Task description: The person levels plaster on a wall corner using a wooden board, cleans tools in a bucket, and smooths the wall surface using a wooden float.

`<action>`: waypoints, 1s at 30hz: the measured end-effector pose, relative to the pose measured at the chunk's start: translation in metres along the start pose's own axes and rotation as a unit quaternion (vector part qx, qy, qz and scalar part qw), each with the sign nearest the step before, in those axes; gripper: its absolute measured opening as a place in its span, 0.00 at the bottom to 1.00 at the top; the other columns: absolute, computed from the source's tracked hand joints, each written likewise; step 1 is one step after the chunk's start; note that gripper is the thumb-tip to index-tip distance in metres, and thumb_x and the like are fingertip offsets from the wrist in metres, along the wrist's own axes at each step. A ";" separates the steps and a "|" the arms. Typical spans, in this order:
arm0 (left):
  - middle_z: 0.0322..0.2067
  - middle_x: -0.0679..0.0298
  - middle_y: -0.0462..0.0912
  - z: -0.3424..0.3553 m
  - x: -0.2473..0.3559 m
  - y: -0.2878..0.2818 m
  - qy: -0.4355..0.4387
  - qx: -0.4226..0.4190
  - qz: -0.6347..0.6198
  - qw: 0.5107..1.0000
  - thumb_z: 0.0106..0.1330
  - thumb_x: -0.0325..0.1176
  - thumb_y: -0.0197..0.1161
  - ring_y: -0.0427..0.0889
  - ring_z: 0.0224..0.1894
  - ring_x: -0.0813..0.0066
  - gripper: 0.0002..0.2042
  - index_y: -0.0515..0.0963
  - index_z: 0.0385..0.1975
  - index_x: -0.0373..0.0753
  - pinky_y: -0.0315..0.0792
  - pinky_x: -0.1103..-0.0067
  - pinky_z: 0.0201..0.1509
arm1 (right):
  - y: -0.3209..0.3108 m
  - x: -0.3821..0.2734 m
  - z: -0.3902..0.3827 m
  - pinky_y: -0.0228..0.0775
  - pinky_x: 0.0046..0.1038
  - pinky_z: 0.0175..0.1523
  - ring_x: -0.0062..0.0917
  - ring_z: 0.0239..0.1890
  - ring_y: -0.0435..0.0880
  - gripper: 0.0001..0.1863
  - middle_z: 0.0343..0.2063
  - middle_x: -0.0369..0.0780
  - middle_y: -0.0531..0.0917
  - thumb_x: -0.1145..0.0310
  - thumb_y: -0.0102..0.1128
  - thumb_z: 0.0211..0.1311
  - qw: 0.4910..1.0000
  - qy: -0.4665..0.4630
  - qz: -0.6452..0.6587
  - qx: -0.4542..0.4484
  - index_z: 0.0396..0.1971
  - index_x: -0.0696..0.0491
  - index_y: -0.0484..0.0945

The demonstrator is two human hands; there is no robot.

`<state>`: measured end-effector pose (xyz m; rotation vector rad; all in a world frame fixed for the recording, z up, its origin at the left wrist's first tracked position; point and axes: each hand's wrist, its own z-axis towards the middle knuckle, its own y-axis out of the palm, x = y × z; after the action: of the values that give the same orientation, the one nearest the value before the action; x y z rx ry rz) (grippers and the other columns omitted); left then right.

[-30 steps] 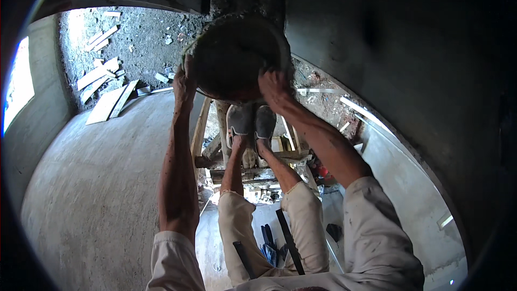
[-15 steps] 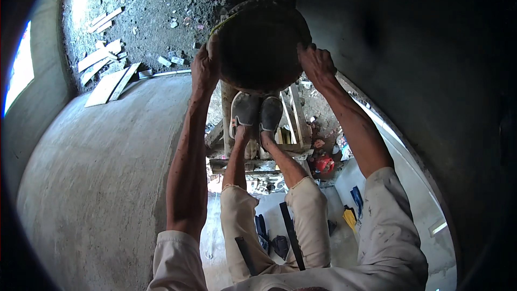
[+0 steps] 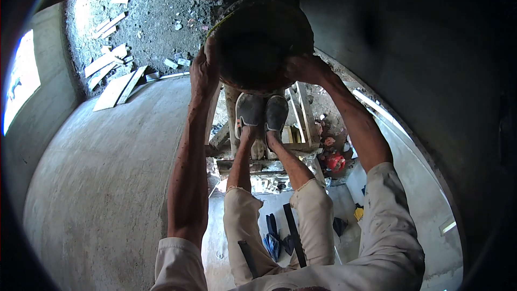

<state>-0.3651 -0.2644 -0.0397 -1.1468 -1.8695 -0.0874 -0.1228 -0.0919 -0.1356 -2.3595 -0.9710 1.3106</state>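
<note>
A round, dark basin [image 3: 253, 86] is in front of me, above my feet; its inside is too dark to make out. My left hand [image 3: 203, 73] is closed on the basin's left rim, thumb on the upper side. Over the right part of the basin, my right hand [image 3: 306, 69] reaches inward past the rim with its fingers curled. Deep shadow hides its fingertips and anything they may hold. Both arms are stretched forward.
My shoes [image 3: 264, 112] stand together on a narrow wooden support [image 3: 258, 151] high above the floor. A curved concrete surface [image 3: 102, 183] fills the left, a dark wall [image 3: 409, 75] the right. Wooden boards [image 3: 114, 89] and rubble lie at far left; a red wrapper [image 3: 336, 163] lies below.
My right hand has left the basin's right rim and moved left, over its inside. My left hand keeps its hold on the left rim. The view has shifted slightly.
</note>
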 end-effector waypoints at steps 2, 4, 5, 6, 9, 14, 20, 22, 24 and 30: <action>0.22 0.68 0.71 0.009 0.011 0.035 -0.003 -0.039 -0.037 0.999 0.68 0.62 0.41 0.70 0.28 0.78 0.32 0.76 0.40 0.34 0.68 0.79 0.35 | 0.007 0.040 -0.053 0.75 0.36 0.43 0.38 0.38 0.83 0.24 0.34 0.43 0.83 0.51 0.63 0.54 0.929 0.046 0.324 0.173 0.47 0.50 0.74; 0.24 0.67 0.71 0.014 -0.012 -0.005 -0.084 -0.056 -0.059 0.993 0.66 0.66 0.40 0.73 0.31 0.74 0.35 0.72 0.47 0.35 0.71 0.72 0.44 | -0.030 -0.039 -0.041 0.75 0.36 0.44 0.39 0.39 0.82 0.26 0.34 0.45 0.83 0.51 0.63 0.54 0.984 0.116 0.087 0.100 0.49 0.50 0.73; 0.33 0.62 0.75 0.018 -0.009 -0.007 -0.143 -0.106 -0.088 0.980 0.62 0.70 0.39 0.75 0.38 0.69 0.40 0.64 0.58 0.38 0.68 0.60 0.53 | -0.035 -0.045 -0.053 0.74 0.37 0.44 0.41 0.39 0.82 0.26 0.34 0.46 0.83 0.52 0.63 0.53 0.977 0.140 0.092 0.129 0.49 0.50 0.73; 0.33 0.62 0.75 0.017 -0.012 -0.014 -0.135 -0.107 -0.088 0.981 0.62 0.70 0.39 0.75 0.38 0.69 0.40 0.64 0.58 0.38 0.68 0.60 0.53 | -0.043 -0.057 -0.055 0.75 0.38 0.43 0.40 0.38 0.83 0.27 0.35 0.48 0.83 0.54 0.63 0.50 0.974 0.140 0.127 0.121 0.50 0.51 0.73; 0.62 0.56 0.63 -0.011 -0.007 -0.021 -0.165 -0.060 -0.186 0.967 0.60 0.73 0.35 0.63 0.62 0.58 0.44 0.49 0.68 0.45 0.59 0.53 0.58 | -0.064 -0.086 -0.094 0.75 0.39 0.40 0.43 0.35 0.83 0.24 0.31 0.48 0.83 0.57 0.62 0.51 0.970 0.170 0.116 0.126 0.49 0.49 0.73; 0.66 0.57 0.55 -0.088 -0.026 -0.080 -0.217 -0.098 -0.196 0.951 0.61 0.71 0.38 0.57 0.66 0.53 0.41 0.45 0.69 0.54 0.59 0.51 0.59 | -0.102 -0.145 -0.167 0.73 0.39 0.38 0.42 0.34 0.83 0.24 0.30 0.48 0.81 0.65 0.64 0.48 0.949 0.210 0.171 0.159 0.46 0.49 0.66; 0.67 0.55 0.53 -0.250 -0.031 -0.141 -0.356 -0.232 -0.062 0.903 0.60 0.70 0.41 0.51 0.68 0.51 0.43 0.46 0.69 0.48 0.55 0.47 0.61 | -0.192 -0.248 -0.288 0.74 0.37 0.37 0.41 0.32 0.82 0.22 0.31 0.45 0.81 0.64 0.65 0.49 0.942 0.213 0.125 0.226 0.44 0.49 0.69; 0.61 0.56 0.65 -0.293 -0.129 -0.208 -0.418 -0.302 0.077 0.853 0.61 0.66 0.49 0.69 0.58 0.55 0.39 0.51 0.68 0.51 0.66 0.52 0.52 | -0.239 -0.305 -0.307 0.76 0.36 0.38 0.40 0.33 0.83 0.22 0.31 0.44 0.81 0.63 0.65 0.49 0.947 0.185 0.089 0.246 0.45 0.49 0.69; 0.61 0.56 0.65 -0.375 -0.075 -0.148 -0.372 -0.378 0.030 0.847 0.61 0.65 0.50 0.69 0.58 0.55 0.39 0.51 0.68 0.51 0.66 0.52 0.53 | -0.253 -0.332 -0.373 0.76 0.35 0.39 0.39 0.33 0.83 0.22 0.32 0.43 0.81 0.63 0.65 0.50 0.940 0.232 0.051 0.245 0.46 0.49 0.70; 0.61 0.54 0.64 -0.443 -0.010 -0.161 -0.342 -0.417 0.023 0.842 0.62 0.64 0.51 0.68 0.59 0.55 0.39 0.51 0.68 0.48 0.65 0.55 0.55 | -0.317 -0.442 -0.452 0.76 0.35 0.40 0.37 0.34 0.84 0.20 0.30 0.42 0.82 0.61 0.64 0.53 0.947 0.150 0.122 0.255 0.45 0.50 0.74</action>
<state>-0.1911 -0.5737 0.2707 -2.0077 -2.5266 -0.5800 -0.0439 -0.1177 0.5667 -2.2110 -0.2157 1.0691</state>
